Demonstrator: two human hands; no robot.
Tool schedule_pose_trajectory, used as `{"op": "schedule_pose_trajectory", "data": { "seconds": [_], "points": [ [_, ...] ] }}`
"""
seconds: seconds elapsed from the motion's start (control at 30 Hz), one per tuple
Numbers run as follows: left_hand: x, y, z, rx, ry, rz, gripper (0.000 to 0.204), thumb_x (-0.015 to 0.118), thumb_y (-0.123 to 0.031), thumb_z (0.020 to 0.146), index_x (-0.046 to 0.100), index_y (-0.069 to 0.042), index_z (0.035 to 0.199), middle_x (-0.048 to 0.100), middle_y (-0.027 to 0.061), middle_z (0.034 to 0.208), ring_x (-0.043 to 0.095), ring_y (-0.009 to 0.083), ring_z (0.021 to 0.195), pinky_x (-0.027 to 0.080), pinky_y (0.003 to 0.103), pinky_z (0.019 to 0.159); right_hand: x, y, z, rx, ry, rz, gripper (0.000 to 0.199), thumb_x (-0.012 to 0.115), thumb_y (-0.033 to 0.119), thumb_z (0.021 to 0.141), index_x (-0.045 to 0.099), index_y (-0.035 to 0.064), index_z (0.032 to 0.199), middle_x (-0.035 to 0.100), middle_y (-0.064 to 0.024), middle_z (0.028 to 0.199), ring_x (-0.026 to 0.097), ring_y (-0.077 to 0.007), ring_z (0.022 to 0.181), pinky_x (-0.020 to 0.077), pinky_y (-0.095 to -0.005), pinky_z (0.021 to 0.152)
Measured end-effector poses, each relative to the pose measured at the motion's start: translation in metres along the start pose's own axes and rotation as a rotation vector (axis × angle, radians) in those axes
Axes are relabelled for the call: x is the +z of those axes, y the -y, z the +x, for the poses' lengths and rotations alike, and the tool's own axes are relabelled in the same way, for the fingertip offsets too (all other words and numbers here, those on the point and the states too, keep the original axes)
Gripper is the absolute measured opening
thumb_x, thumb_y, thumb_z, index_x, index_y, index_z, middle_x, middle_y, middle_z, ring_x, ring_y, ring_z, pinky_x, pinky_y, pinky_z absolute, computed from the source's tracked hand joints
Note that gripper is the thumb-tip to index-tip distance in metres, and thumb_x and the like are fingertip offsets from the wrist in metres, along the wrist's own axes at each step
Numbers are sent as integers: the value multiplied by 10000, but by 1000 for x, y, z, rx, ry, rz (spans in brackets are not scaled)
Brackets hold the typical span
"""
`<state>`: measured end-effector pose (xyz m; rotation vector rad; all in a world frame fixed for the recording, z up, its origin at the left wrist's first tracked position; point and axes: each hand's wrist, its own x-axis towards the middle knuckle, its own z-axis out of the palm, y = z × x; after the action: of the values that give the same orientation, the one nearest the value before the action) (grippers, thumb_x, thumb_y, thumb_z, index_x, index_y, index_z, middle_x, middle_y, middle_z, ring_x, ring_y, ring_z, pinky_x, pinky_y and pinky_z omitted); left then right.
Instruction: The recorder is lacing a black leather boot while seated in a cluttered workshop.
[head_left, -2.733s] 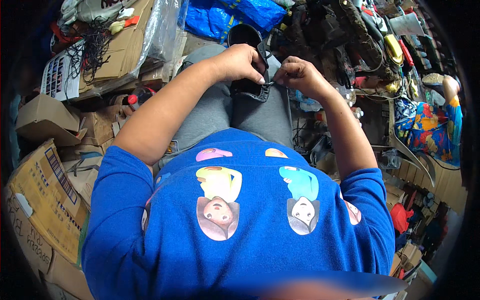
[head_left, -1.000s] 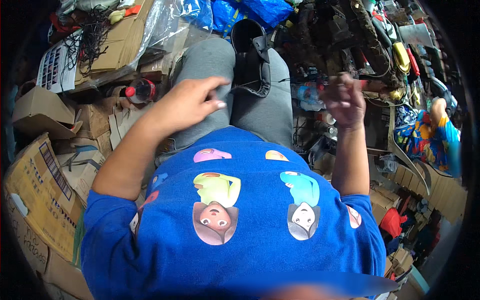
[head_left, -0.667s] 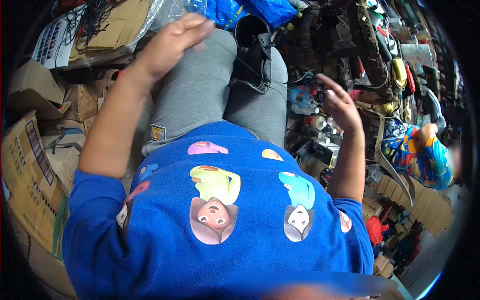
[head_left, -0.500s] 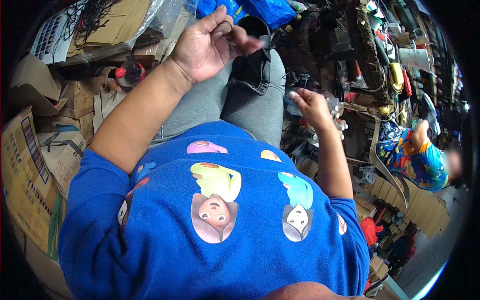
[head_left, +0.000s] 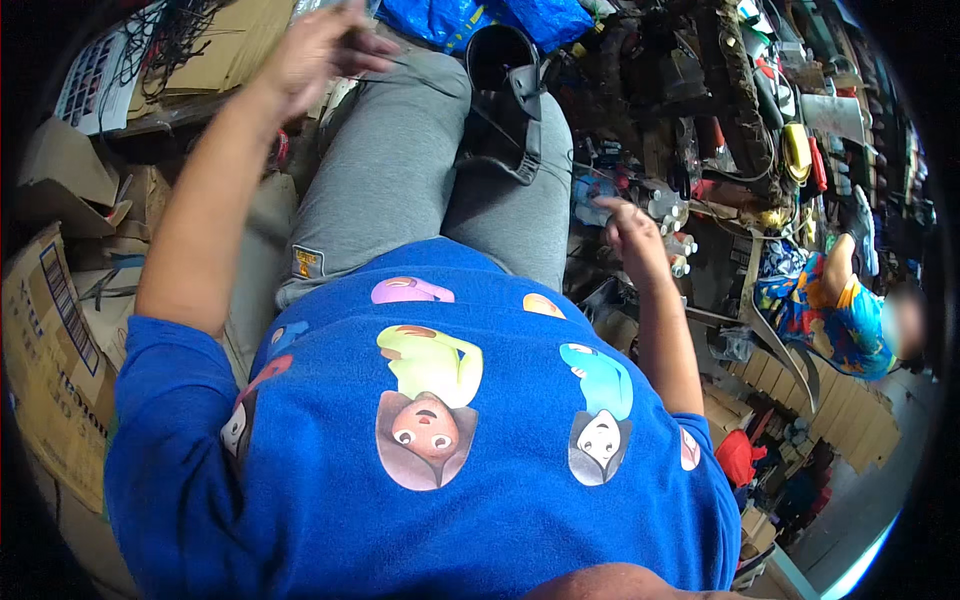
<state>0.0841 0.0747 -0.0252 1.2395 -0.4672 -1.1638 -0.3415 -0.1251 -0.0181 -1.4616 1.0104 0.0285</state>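
Note:
A black shoe [head_left: 503,125] rests between my knees, its round opening toward the far side and its stitched-looking end toward me. My left hand [head_left: 315,60] is raised to the far left, over cardboard and apart from the shoe. Motion smears its fingers, so what they hold, if anything, does not show. To the right of my thigh, my right hand [head_left: 635,238] hangs with its fingers mostly curled and the thumb side toward the shoe. Whatever is in that hand is too small or hidden to make out. Neither hand touches the shoe.
Cardboard boxes [head_left: 58,350] crowd the left side, and flat cardboard [head_left: 225,50] lies at the far left. A blue plastic bag [head_left: 545,22] is beyond my knees. Small bottles [head_left: 668,208], tools and a white cup [head_left: 832,117] clutter the right. Another person [head_left: 835,310] is at far right.
My left hand has swung outward to the left, away from above the shoe. The right hand has dropped slightly toward me and to the right. The shoe stays between my knees.

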Motion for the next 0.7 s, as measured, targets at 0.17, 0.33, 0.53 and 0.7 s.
{"op": "schedule_pose_trajectory", "data": {
  "seconds": [0.17,0.33,0.53,0.7],
  "points": [
    [-14,-5,-6,530,-16,808,240,524,-220,929,649,-35,1015,631,83,1016,585,183,966,446,296,887,-43,10,-3,-157,-594,-2,585,462,481,927,460,60,1333,544,-74,1196,541,-175,1059,412,-321,881],
    [121,24,-53,582,315,1025,403,763,-249,691,631,-43,1011,608,135,972,604,311,898,487,352,794,21,107,17,-655,-368,-690,273,643,275,832,669,78,1019,618,-128,1022,567,-269,1003,415,-372,898],
    [133,50,-42,696,316,1198,294,693,-105,677,641,-78,965,602,101,820,612,306,772,492,406,699,75,130,45,-737,214,-1283,232,619,286,804,633,59,756,611,-128,761,592,-328,778,455,-437,695],
    [133,51,-42,644,298,1169,273,666,-64,680,652,-78,952,602,113,812,611,316,771,495,409,713,66,129,44,-667,351,-1161,194,596,223,793,617,32,767,600,-170,762,580,-373,743,461,-453,659]
  ]
}}
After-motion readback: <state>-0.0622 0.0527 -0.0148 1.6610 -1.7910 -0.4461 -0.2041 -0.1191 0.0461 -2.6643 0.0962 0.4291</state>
